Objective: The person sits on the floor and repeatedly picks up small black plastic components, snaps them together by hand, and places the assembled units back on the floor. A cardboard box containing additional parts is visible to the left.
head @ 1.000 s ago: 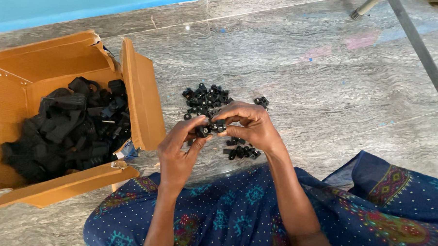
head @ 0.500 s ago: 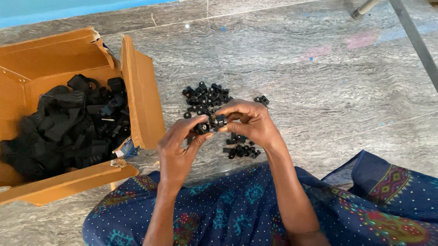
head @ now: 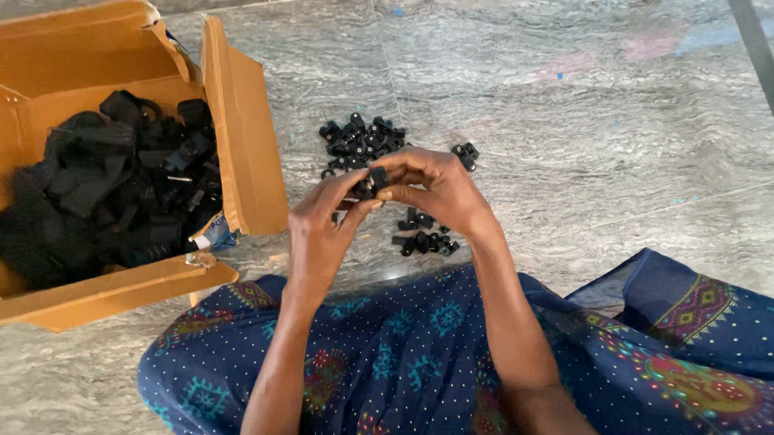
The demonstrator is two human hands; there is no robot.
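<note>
both hands up together over the grey marble floor (head: 572, 108), and there between the fingertips sits a small black plastic part (head: 372, 182). left hand (head: 323, 233) comes at it from below, thumb and forefinger pinched onto its lower left side. right hand (head: 433, 190) curls over from the other side, fingers bent, closed down on the same part from above. so each grip is tight on that one little piece, held in the air just over the person's lap

right behind the hands, a heap of black parts (head: 359, 141) lies on the floor, with a couple of stray black parts (head: 466, 153) just to its right. nearer the lap, under the right hand, a smaller cluster of black pieces (head: 422, 240) rests on the floor

off to the left, an open cardboard box (head: 247, 154) with its flaps folded out, full of black bits and straps (head: 112, 193). the blue patterned cloth (head: 426, 362) spreads across the knees at the bottom
</note>
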